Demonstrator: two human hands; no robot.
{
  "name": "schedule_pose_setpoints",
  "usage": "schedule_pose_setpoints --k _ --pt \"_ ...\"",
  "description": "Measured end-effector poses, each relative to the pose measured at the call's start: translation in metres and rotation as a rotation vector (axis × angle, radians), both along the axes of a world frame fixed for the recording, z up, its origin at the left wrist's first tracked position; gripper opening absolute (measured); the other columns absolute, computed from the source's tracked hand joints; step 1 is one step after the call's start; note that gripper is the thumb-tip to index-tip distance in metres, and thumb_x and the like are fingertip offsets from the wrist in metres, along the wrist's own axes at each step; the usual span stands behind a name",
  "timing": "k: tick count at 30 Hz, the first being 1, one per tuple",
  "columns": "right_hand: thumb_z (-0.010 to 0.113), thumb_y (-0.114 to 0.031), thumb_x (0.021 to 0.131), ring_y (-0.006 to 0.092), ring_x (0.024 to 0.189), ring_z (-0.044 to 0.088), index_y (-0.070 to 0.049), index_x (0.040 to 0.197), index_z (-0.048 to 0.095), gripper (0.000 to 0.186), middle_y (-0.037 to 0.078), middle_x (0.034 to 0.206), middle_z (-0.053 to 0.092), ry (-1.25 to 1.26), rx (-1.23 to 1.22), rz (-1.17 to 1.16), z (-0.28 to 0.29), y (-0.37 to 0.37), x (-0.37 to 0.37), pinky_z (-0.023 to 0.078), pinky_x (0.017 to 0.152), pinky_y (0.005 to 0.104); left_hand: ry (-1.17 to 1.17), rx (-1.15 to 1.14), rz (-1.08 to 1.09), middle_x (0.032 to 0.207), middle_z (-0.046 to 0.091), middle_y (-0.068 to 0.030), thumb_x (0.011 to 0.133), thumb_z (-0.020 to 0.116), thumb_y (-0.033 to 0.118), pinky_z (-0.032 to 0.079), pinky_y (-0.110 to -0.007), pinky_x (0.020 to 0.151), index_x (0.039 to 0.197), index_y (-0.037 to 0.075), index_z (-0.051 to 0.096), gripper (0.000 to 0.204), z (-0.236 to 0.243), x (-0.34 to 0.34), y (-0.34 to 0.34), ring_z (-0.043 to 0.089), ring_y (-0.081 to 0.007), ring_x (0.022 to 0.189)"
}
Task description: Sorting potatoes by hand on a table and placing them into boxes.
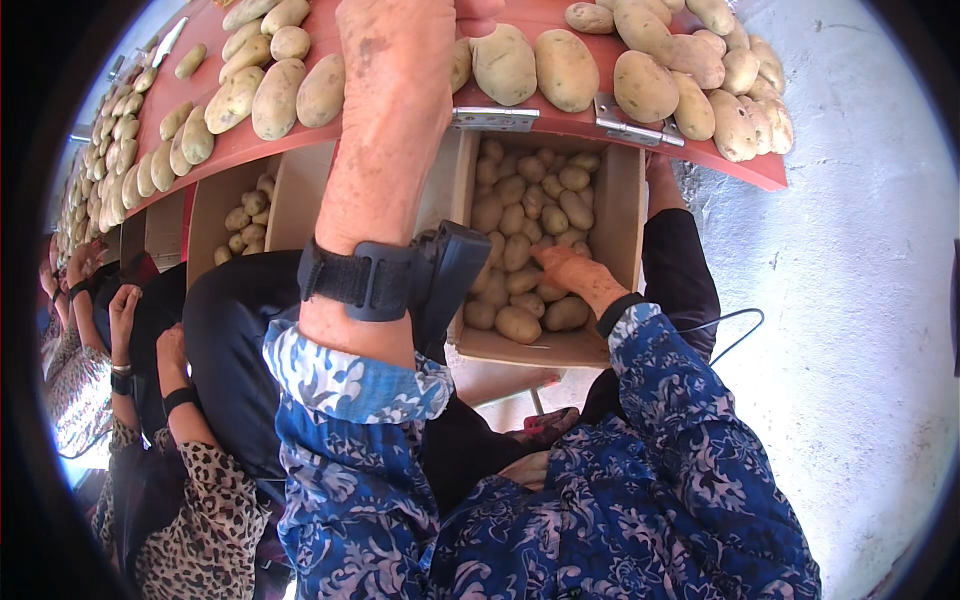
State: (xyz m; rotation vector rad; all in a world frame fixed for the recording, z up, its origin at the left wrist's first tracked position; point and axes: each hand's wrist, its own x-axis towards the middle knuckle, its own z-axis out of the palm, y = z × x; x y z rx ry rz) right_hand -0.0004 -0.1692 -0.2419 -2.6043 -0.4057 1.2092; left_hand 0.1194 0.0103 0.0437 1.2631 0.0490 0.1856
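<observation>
My left arm reaches up over the red tabletop [560, 122]. The upper edge of the picture cuts off most of my left hand [400, 40]; only a bit of its fingers shows beside a large potato [503, 65]. A black strap with a dark device [375, 282] sits round that wrist. Lower right, my right hand [578, 276] is down inside a wooden drawer [625, 205] heaped with potatoes [517, 324]. Its fingers touch the potatoes there, with the fingertips partly hidden, so whether they grip one I cannot make out.
Rows of potatoes [278, 98] lie along the tabletop, with a pile [745, 120] at its right end. Metal hinges [640, 130] line the edge. A second drawer [205, 205] holds more potatoes. At left sit other people, one in a leopard-print sleeve [205, 500]. A pale wall [830, 300] stands right.
</observation>
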Motion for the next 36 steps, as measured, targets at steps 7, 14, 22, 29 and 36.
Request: schedule_pose_setpoints --k 7,14,22,29,36 --pt "0.069 -0.023 0.075 0.0357 0.113 0.056 -0.009 0.129 0.048 0.059 0.018 0.120 0.060 0.185 0.027 -0.035 -0.044 0.005 -0.015 0.048 0.092 0.0432 -0.018 -0.006 -0.003 0.083 0.062 -0.0039 0.090 0.049 0.008 0.048 -0.023 0.061 0.104 0.001 0.062 0.020 -0.006 0.002 0.003 0.058 -0.0109 0.067" --pt "0.071 -0.023 0.070 0.0359 0.110 0.058 -0.008 0.117 0.059 0.050 0.020 0.114 0.062 0.040 0.124 -0.113 -0.062 0.013 -0.024 0.048 0.091 0.0435 -0.065 0.060 -0.008 0.087 0.062 -0.0040 0.091 0.050 0.008 0.049 -0.024 0.063 0.108 -0.001 0.062 0.022 -0.003 0.002 0.005 0.059 -0.0118 0.070" --pt "0.066 -0.031 0.073 0.0311 0.101 0.064 -0.011 0.102 0.069 0.036 0.013 0.104 0.068 -0.035 -0.001 -0.012 -0.032 0.024 -0.026 0.051 0.086 0.0430 0.026 -0.036 -0.022 0.085 0.062 -0.0047 0.092 0.051 0.006 0.049 -0.023 0.061 0.108 0.000 0.061 0.020 0.001 -0.002 0.002 0.058 -0.0104 0.067" --pt "0.064 -0.039 0.075 0.0308 0.097 0.065 -0.006 0.098 0.070 0.041 0.017 0.099 0.068 -0.019 -0.020 0.013 0.041 0.024 -0.009 0.051 0.082 0.0419 0.020 -0.034 0.004 0.085 0.062 -0.0047 0.092 0.051 0.007 0.050 -0.022 0.060 0.106 0.001 0.062 0.019 0.000 -0.001 0.007 0.058 -0.0094 0.066" --pt "0.064 -0.039 0.076 0.0217 0.065 0.065 0.003 0.095 0.064 0.046 0.014 0.081 0.065 0.193 0.547 -0.359 0.169 -0.013 0.021 0.051 0.063 0.0327 -0.010 -0.057 0.036 0.084 0.063 -0.0037 0.092 0.053 0.007 0.050 -0.022 0.059 0.106 0.002 0.063 0.018 -0.005 0.001 0.009 0.058 -0.0086 0.065"
